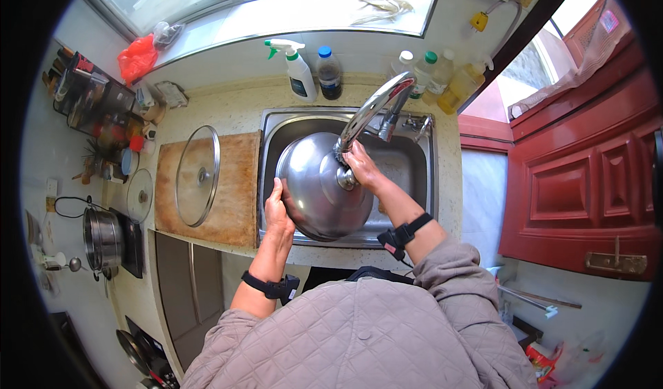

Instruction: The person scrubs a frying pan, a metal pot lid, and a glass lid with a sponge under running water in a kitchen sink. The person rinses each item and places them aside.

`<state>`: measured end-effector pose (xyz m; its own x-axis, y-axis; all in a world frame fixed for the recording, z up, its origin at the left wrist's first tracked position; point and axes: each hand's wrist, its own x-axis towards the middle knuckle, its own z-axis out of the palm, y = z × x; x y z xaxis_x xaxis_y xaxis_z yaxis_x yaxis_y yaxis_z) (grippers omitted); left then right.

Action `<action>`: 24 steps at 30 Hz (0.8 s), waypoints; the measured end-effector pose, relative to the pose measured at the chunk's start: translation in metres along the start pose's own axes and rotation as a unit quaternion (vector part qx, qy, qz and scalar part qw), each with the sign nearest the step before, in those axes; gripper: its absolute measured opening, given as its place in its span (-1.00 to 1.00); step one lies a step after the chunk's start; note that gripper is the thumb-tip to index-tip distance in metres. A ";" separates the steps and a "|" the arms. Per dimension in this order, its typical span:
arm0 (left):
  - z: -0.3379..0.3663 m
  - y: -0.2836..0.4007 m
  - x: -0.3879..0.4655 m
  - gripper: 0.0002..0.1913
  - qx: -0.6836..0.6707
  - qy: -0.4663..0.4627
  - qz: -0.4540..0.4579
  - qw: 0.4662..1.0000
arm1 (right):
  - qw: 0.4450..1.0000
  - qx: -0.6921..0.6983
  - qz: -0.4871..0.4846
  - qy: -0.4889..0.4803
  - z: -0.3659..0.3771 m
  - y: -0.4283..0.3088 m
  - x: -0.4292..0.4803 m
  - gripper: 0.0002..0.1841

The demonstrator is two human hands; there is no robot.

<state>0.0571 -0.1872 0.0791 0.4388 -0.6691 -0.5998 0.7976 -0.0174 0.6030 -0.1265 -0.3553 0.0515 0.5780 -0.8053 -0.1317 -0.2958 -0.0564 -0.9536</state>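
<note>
A domed stainless-steel lid [316, 187] with a round knob is held tilted over the metal sink [409, 166]. My left hand [278, 210] grips its left rim, with the thumb on top. My right hand [361, 165] is beside the knob at the lid's upper right, its fingers on what looks like a steel wool scrubber [339, 153], partly hidden under the faucet's end. The curved chrome faucet [370, 109] arches above the lid and my right hand. Whether water runs cannot be told.
A glass lid [199, 175] lies on a wooden cutting board [238, 192] left of the sink. Behind the sink stand a white spray bottle [301, 78], a blue-capped bottle [329, 73] and several other bottles. A steel pot [102, 239] is at far left, a red door [575, 182] at right.
</note>
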 end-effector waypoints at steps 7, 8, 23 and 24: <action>-0.002 -0.007 -0.001 -0.57 -0.013 -0.004 -0.033 0.999 | 0.984 0.157 -0.001 0.081 0.009 0.039 -0.033 -0.47; -0.001 -0.007 -0.001 -0.57 -0.017 -0.003 -0.041 0.999 | 0.987 0.140 0.001 0.084 0.005 0.039 -0.035 -0.49; 0.016 -0.004 0.001 -0.61 -0.004 0.011 0.027 1.000 | 0.918 -0.294 -0.217 0.154 0.038 -0.056 -0.094 -0.41; 0.019 -0.004 -0.004 -0.61 -0.004 -0.010 0.023 1.000 | 0.897 -0.319 -0.246 0.181 0.036 -0.061 -0.085 -0.43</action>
<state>0.0443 -0.1990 0.0893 0.4668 -0.6836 -0.5611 0.7798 0.0190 0.6257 -0.1301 -0.2619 0.1111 0.5073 -0.7223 0.4701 -0.5136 -0.6914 -0.5081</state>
